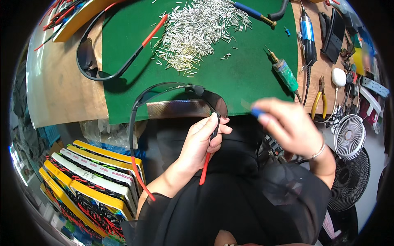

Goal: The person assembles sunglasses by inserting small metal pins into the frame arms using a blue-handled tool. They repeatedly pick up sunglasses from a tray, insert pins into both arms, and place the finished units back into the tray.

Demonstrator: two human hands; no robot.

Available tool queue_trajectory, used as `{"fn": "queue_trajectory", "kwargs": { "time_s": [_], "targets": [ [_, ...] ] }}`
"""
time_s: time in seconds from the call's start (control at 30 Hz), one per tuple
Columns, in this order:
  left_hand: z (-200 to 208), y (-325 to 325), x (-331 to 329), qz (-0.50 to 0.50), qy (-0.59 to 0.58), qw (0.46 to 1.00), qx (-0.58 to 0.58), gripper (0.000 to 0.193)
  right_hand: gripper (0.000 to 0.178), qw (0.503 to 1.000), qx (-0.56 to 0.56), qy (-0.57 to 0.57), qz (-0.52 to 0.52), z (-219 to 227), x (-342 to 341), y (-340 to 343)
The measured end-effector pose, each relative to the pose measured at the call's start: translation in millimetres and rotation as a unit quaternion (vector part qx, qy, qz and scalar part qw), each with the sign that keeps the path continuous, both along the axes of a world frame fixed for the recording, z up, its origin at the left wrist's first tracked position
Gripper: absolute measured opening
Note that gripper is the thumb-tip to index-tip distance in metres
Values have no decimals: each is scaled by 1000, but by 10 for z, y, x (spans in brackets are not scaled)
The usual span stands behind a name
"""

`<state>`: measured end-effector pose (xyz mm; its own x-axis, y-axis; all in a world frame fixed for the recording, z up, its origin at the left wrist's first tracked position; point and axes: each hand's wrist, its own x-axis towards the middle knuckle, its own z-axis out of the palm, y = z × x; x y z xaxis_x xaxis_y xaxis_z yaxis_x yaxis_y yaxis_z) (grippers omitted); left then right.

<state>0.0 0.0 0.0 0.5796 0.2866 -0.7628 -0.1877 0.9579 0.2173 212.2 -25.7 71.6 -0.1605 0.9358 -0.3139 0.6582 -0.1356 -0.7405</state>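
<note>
My left hand (201,141) is closed around one temple of a pair of dark-lensed glasses (141,98) with a black frame and red temple tips. The other temple hangs down past my left forearm. To the right, my right hand (287,129) pinches a small blue-handled tool (257,112); its pale tip is smeared by motion and points toward the glasses without touching them. Another pair of glasses (119,75), also black with red tips, lies at the mat's left side. Small metal pins (201,30) are heaped on the green mat (246,78) beyond my hands.
A green-handled tool with a thin tip (284,74), a blue and black electric screwdriver (307,37) and yellow-handled pliers (320,98) lie at right. A white fan (349,136) stands beside a black fan (349,178). Yellow and white boxes of glasses (98,178) stand lower left.
</note>
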Motion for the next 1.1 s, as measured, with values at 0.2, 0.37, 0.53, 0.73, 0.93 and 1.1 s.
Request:
{"fn": "queue_trajectory", "kwargs": {
  "time_s": [0.2, 0.37, 0.53, 0.73, 0.93, 1.1],
  "targets": [
    [-12, -29, 14, -5, 44, 996, 80, 31, 20, 997, 82, 6, -6, -379, -277, -236],
    [-16, -45, 57, -1, 37, 996, 83, 32, 19, 992, 121, -1, -39, -445, -337, -219],
    [-46, -56, 47, -6, 49, 995, 91, 33, 19, 995, 90, -17, -27, -397, -337, -205],
    [-61, 30, 56, -51, 74, 992, 92, 36, 18, 994, 72, -9, -78, -358, -403, -121],
    [-132, 39, 51, -49, 48, 995, 67, 36, 31, 964, -241, 77, -82, -166, -330, 268],
    [-138, 33, 87, -42, 38, 997, 58, 38, 18, 970, 84, -192, 126, -270, -410, 80]
  ]
}}
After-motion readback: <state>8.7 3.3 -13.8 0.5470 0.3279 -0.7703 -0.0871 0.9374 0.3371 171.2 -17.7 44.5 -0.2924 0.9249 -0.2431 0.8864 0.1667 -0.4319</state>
